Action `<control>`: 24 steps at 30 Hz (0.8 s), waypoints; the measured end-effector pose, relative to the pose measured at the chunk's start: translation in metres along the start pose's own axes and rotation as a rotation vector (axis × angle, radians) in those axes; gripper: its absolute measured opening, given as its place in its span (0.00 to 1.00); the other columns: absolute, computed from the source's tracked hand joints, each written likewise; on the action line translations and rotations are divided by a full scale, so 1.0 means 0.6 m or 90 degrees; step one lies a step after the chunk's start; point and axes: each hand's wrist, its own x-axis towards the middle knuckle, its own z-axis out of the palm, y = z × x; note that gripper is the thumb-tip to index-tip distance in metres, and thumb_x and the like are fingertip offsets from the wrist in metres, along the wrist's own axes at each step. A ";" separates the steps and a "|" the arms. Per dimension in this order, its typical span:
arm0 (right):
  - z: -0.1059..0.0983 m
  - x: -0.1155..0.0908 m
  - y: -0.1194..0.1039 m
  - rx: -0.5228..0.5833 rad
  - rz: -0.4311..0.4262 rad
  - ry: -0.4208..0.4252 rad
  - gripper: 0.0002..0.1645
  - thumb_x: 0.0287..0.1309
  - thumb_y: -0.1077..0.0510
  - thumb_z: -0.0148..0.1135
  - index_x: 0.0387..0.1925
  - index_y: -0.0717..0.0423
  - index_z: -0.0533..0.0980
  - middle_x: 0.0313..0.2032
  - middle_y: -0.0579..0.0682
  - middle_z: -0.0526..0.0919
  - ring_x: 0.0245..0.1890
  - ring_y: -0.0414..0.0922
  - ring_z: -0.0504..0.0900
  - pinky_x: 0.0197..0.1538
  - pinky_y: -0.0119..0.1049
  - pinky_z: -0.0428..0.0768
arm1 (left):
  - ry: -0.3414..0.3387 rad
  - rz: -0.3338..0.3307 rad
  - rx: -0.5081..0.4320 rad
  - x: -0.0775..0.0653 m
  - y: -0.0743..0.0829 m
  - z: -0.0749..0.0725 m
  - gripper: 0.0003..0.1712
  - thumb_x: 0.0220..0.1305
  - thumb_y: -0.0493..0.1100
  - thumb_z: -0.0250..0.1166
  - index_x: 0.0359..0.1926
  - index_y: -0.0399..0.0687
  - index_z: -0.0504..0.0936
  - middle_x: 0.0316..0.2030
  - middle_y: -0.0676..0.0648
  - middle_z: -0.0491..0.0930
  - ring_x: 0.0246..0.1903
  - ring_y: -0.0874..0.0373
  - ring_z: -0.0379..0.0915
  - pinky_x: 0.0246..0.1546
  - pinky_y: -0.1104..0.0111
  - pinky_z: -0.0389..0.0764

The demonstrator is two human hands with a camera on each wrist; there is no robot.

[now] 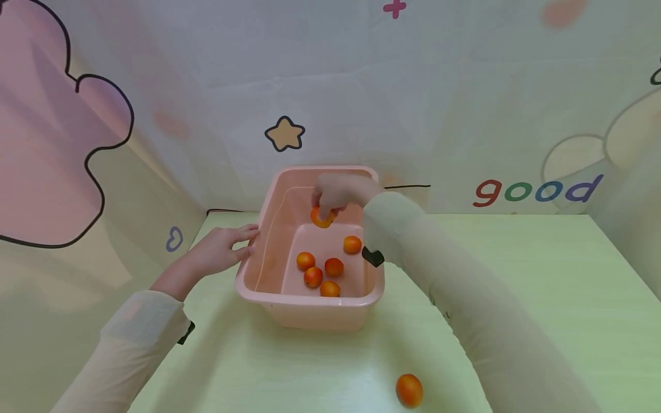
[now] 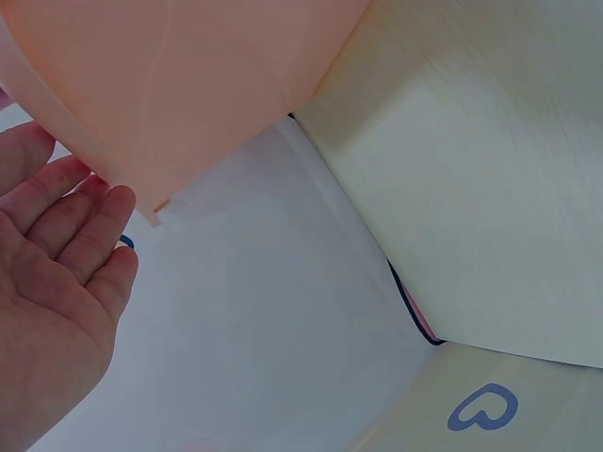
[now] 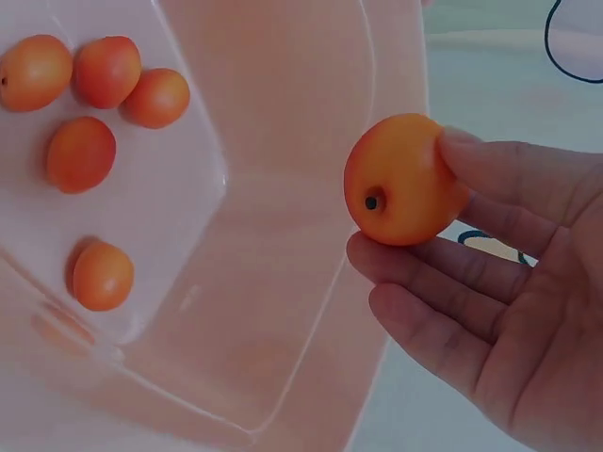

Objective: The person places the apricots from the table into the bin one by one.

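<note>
A pink plastic basin (image 1: 315, 314) stands on the table. At its left rim is my left hand (image 1: 219, 250), holding the edge with fingers and thumb spread along it. In the left wrist view several loosely curved fingers (image 2: 89, 231) lie at the basin's outer side under the rim. Over the far part of the basin, my right hand (image 1: 338, 191) pinches an orange-red fruit (image 3: 400, 179) between thumb and fingers; its dark stem end shows in the right wrist view. Several similar fruits (image 1: 334, 267) lie on the basin floor, apart from the held one.
One more orange-red fruit (image 1: 409, 390) lies on the pale green table (image 1: 516, 287), near its front and right of the basin. A printed cloth wall (image 1: 330, 103) rises close behind the basin, and another side of it stands at the left.
</note>
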 end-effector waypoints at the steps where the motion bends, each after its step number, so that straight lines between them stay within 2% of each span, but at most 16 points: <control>1: 0.002 0.004 0.000 0.010 0.000 -0.002 0.10 0.48 0.58 0.63 0.37 0.47 0.76 0.33 0.47 0.79 0.33 0.44 0.76 0.39 0.31 0.75 | 0.000 -0.001 -0.001 0.000 0.000 0.000 0.28 0.61 0.42 0.54 0.62 0.43 0.61 0.63 0.43 0.60 0.60 0.41 0.58 0.53 0.49 0.67; 6: 0.015 0.025 0.003 0.082 0.017 0.006 0.10 0.48 0.59 0.63 0.36 0.50 0.77 0.32 0.50 0.79 0.29 0.45 0.75 0.35 0.31 0.75 | 0.004 0.002 -0.001 0.000 -0.002 0.001 0.28 0.61 0.42 0.55 0.62 0.44 0.62 0.63 0.43 0.60 0.59 0.42 0.59 0.52 0.50 0.68; 11: 0.029 0.041 0.009 0.123 0.025 0.029 0.11 0.48 0.61 0.63 0.37 0.53 0.76 0.33 0.51 0.78 0.32 0.48 0.75 0.33 0.31 0.73 | 0.009 0.011 0.002 0.000 -0.002 0.001 0.28 0.60 0.42 0.55 0.62 0.43 0.62 0.62 0.43 0.61 0.58 0.42 0.61 0.51 0.51 0.69; 17: 0.046 0.056 0.012 0.159 0.037 0.059 0.11 0.47 0.62 0.64 0.36 0.54 0.76 0.35 0.50 0.78 0.37 0.50 0.76 0.36 0.31 0.77 | 0.003 -0.001 -0.010 -0.001 -0.001 0.001 0.28 0.60 0.42 0.55 0.62 0.43 0.62 0.63 0.43 0.61 0.59 0.42 0.60 0.52 0.49 0.67; 20: 0.054 0.062 0.012 0.190 0.066 0.072 0.12 0.46 0.62 0.65 0.36 0.53 0.76 0.36 0.49 0.78 0.38 0.49 0.76 0.38 0.33 0.78 | -0.001 -0.009 -0.015 -0.001 -0.001 0.000 0.28 0.61 0.42 0.54 0.62 0.45 0.62 0.63 0.44 0.60 0.59 0.42 0.60 0.52 0.49 0.68; 24: 0.063 0.071 0.010 0.185 0.094 0.091 0.11 0.44 0.61 0.66 0.34 0.52 0.77 0.35 0.48 0.77 0.38 0.48 0.76 0.40 0.36 0.78 | -0.003 -0.009 -0.013 0.000 -0.002 0.000 0.28 0.61 0.42 0.54 0.62 0.46 0.62 0.63 0.44 0.60 0.56 0.45 0.65 0.49 0.53 0.71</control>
